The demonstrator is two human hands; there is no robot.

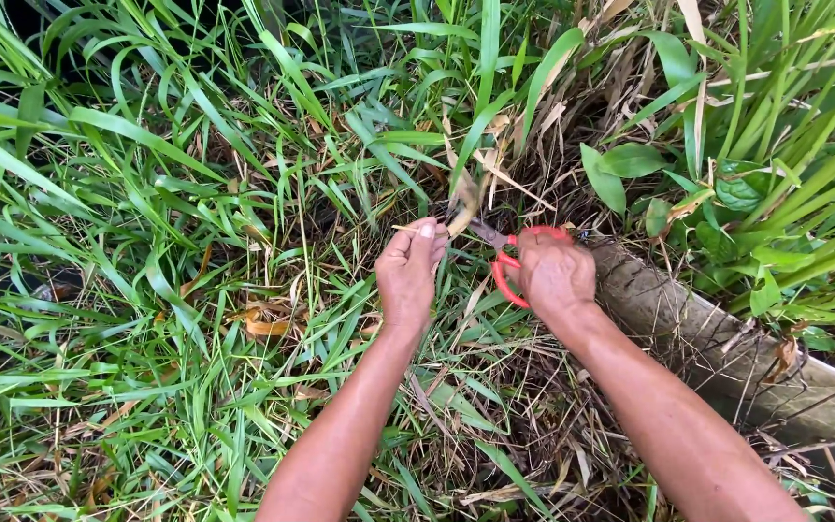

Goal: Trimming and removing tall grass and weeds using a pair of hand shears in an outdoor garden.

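Scissors [506, 253]: red loop handles, metal blades, long axis pointing up-left at a dry tan stalk [463, 203]. Right hand [555, 274] closed through handles. Left hand [410, 268] pinching stalk. Surround: long green grass [147, 193].

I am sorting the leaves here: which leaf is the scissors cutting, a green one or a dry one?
The dry tan leaf, pinched by the left hand at the scissors in the right hand; surrounding leaves are green.

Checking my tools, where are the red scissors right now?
The red scissors are in the right hand, centre of the head view, blades toward the left hand.
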